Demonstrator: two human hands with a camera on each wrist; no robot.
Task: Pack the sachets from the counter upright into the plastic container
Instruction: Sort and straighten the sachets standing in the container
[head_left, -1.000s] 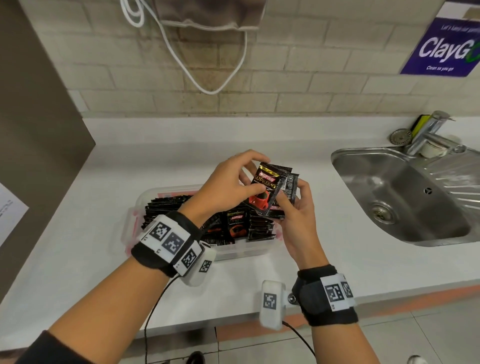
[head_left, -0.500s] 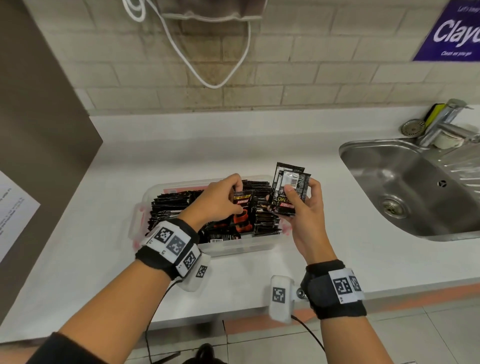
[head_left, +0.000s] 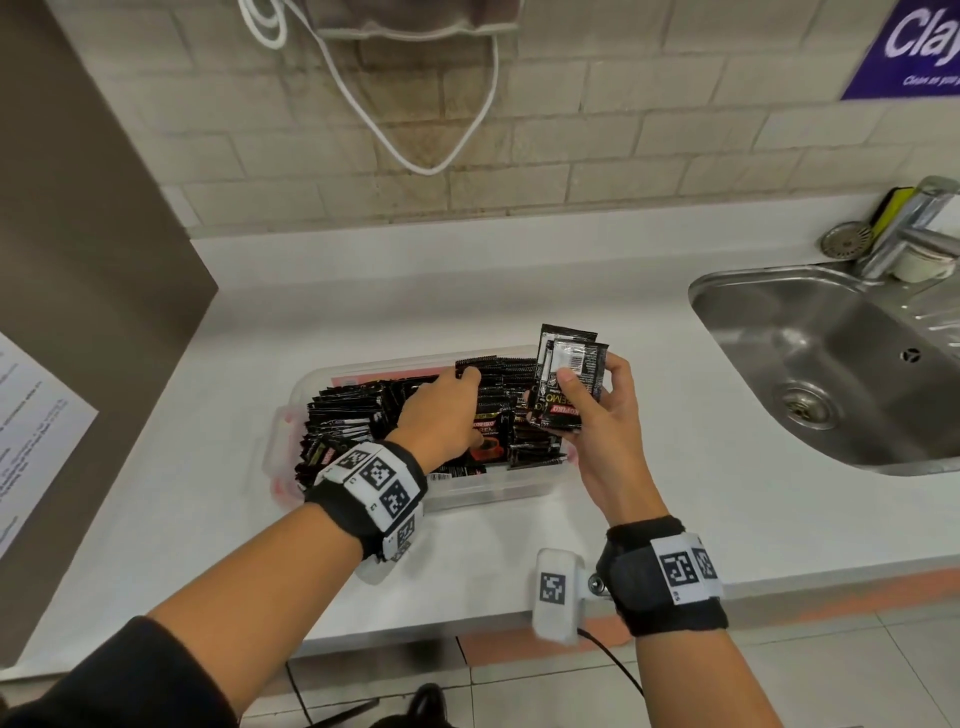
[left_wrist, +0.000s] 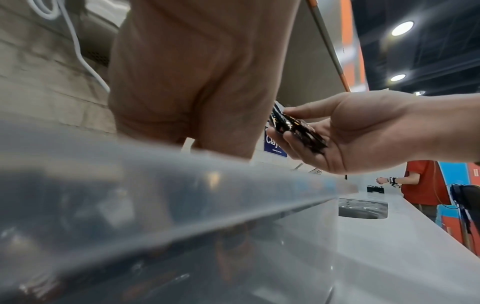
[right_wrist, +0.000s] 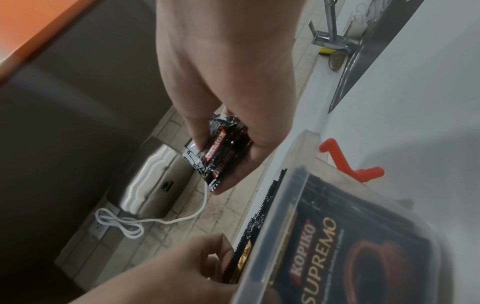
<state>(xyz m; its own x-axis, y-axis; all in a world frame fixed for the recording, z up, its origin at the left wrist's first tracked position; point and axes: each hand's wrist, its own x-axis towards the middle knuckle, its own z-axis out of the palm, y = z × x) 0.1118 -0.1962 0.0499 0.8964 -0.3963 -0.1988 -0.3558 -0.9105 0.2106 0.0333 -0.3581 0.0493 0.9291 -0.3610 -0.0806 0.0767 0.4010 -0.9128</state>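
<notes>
Head view shows my right hand (head_left: 597, 415) raised just above the right end of the plastic container (head_left: 493, 491), thumb on the front and the other fingers (head_left: 621, 371) behind a small fan of black sachets (head_left: 569, 374), which I grip upright and clear of the box. My left hand (head_left: 441, 415) reaches down into the container, fingertips on the tops of the packed sachets (head_left: 363, 410) that stand in rows inside; from here I cannot tell whether those fingers pinch one or only press on the row. The container sits on the white bench (head_left: 649, 493), left of the sink (head_left: 831, 364).

Right wrist view adds what the head misses: my left thumb and forefinger (right_wrist: 215, 246) pinch the serrated top edge of one packed sachet (right_wrist: 240, 261) against the container wall (right_wrist: 272, 236), and a red clip (right_wrist: 348, 162) shows on the far side. Left wrist view looks over the blurred container rim (left_wrist: 182, 185) to my right hand (left_wrist: 363, 133) with the held sachets (left_wrist: 293, 127) lying across its fingers.
</notes>
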